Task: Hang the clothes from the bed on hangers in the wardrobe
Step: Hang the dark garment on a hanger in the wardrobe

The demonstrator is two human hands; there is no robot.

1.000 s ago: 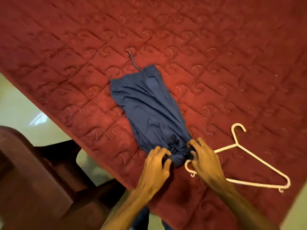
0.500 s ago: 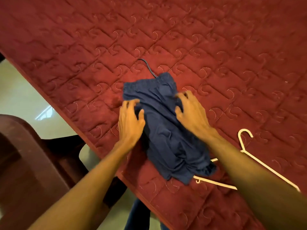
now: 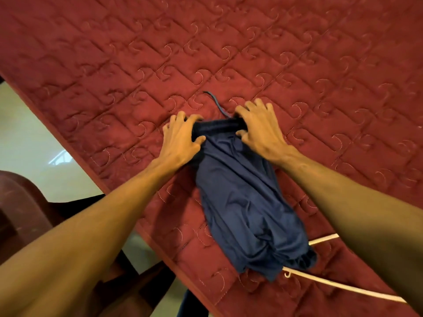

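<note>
Fingers [image 3: 183, 116] of both hands are curled over the far end of the navy shorts [image 3: 247, 202], with the left hand [image 3: 180, 138] and right hand [image 3: 261, 129] each gripping one corner of the waistband [image 3: 219, 126]. A drawstring [image 3: 215, 101] trails beyond them toward the middle of the bed [image 3: 320, 65]. From this grip the shorts run back toward the person, roughly square to the bed's near edge. Their bunched hem rests across the white hanger [image 3: 332, 283], well apart from the fingers. Neither hand touches the hanger, which lies on the right arm's side, so the right hand looks better placed to reach it.
</note>
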